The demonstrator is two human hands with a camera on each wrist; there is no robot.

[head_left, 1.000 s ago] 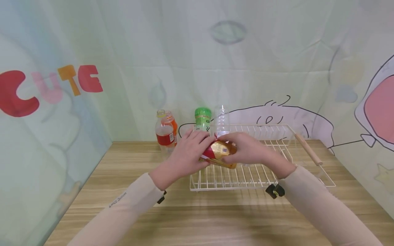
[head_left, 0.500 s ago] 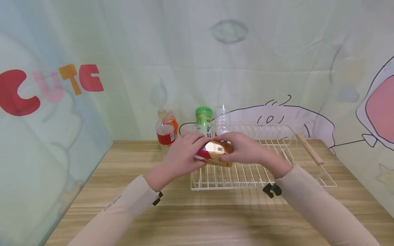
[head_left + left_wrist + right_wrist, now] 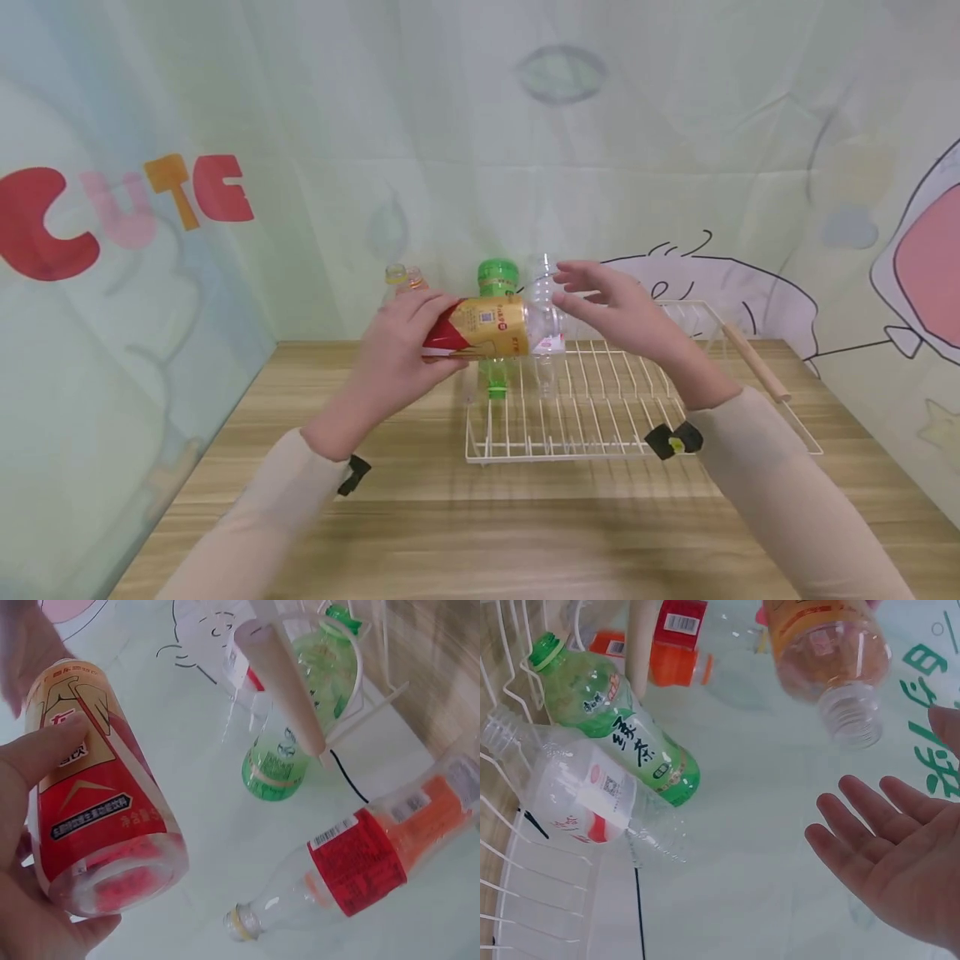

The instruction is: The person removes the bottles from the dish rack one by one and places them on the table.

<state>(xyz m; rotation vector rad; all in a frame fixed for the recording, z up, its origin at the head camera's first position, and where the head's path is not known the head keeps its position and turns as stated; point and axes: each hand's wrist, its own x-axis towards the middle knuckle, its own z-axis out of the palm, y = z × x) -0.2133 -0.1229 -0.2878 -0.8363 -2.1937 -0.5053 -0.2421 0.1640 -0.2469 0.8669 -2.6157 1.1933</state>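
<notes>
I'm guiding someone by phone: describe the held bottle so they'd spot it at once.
Find the white wire rack on the wooden table. Near its left end, a left hand holds the bottle sideways. It alone has a gold-and-red label.

wire rack on table; in it, tea bottle left of water bottle, both behind energy-drink bottle.

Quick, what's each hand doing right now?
Left hand: closed around the red-and-gold bottle, holding it.
Right hand: open, holding nothing.
</notes>
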